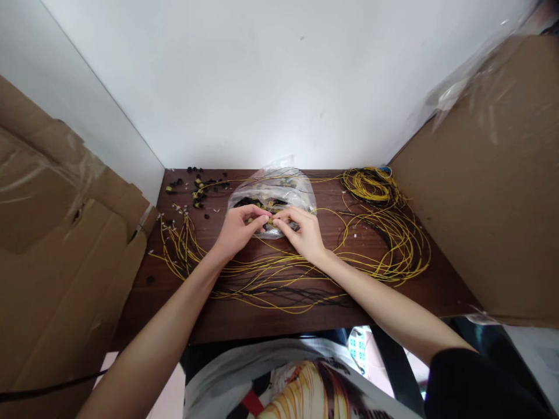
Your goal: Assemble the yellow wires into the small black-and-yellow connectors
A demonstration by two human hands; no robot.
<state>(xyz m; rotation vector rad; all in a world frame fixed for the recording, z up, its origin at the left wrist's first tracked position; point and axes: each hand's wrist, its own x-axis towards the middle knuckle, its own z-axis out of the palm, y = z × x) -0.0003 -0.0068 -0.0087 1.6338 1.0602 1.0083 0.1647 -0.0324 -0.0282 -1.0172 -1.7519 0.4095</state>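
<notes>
Over the middle of the brown table, my left hand [243,226] and my right hand [304,228] meet almost fingertip to fingertip. Each has thumb and forefinger pinched together. Whatever lies between the fingertips is too small to name, though a thin yellow wire seems to run near them. Just beyond and beneath the hands lies a clear plastic bag [283,180] with black and yellow small parts in it. A long bundle of yellow and black wires [271,265] stretches across the table under both forearms, its white-tipped ends at the left.
Coiled yellow wire [371,185] lies at the back right. Loose black and yellow parts [198,195] are scattered at the back left. Cardboard sheets stand at the left [65,250] and right [489,192], and a white wall [279,81] closes the back.
</notes>
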